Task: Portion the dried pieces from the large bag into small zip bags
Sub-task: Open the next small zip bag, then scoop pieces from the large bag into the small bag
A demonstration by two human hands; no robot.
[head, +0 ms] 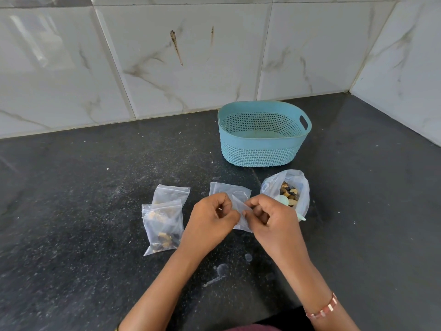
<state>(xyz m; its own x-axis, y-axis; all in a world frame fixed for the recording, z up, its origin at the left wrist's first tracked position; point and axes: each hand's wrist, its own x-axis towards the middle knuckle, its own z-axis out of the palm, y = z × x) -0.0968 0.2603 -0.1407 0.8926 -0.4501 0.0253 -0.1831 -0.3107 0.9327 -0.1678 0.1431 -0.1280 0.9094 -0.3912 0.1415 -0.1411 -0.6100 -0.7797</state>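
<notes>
Both hands, left hand (212,212) and right hand (267,215), pinch the mouth of an empty small clear zip bag (241,219), apparently opening it. Next: scoop dried brown pieces (289,193) from the large plastic bag (301,187) just right.

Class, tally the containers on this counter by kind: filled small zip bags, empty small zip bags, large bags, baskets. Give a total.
Filled small zip bags: 2
Empty small zip bags: 2, one lying flat, one pinched by both hands
Large bags: 1
Baskets: 1
Total: 6
</notes>
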